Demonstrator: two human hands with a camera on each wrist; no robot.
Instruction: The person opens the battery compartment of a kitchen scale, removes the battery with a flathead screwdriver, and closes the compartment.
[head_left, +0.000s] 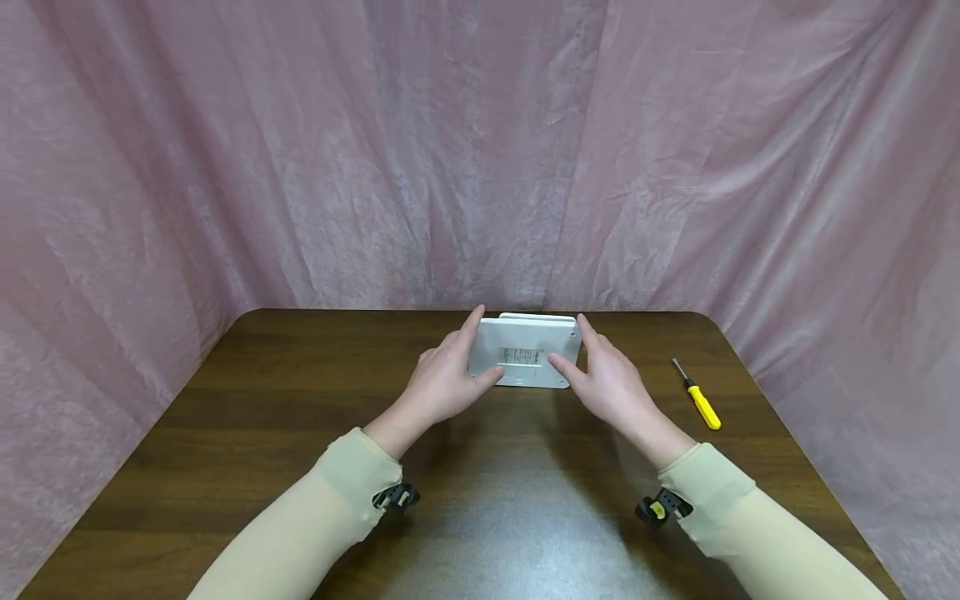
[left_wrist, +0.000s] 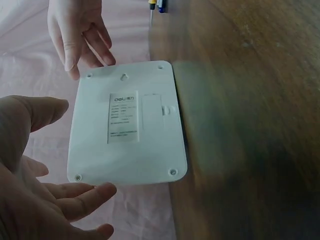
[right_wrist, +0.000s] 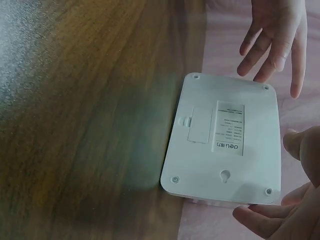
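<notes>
A white Deli-branded device (head_left: 525, 336) stands upright on its long edge at the back of the table, its rear side facing me. That rear has a printed label (left_wrist: 123, 117), a battery cover (right_wrist: 200, 125), a keyhole slot (left_wrist: 124, 77) and a recessed screw at each corner; its front is hidden. My left hand (head_left: 447, 377) is at the left side, fingers spread along the edge and thumb off the back panel. At the other side, my right hand (head_left: 611, 377) has its fingers extended by the edge, thumb also away from the panel.
A yellow-handled screwdriver (head_left: 703, 407) lies on the right of the brown wooden table (head_left: 300, 417), its tip pointing away from me. Behind the table's far edge hangs a pink curtain (head_left: 480, 167). Beside the screwdriver in the left wrist view is a small blue-ended thing (left_wrist: 161, 6).
</notes>
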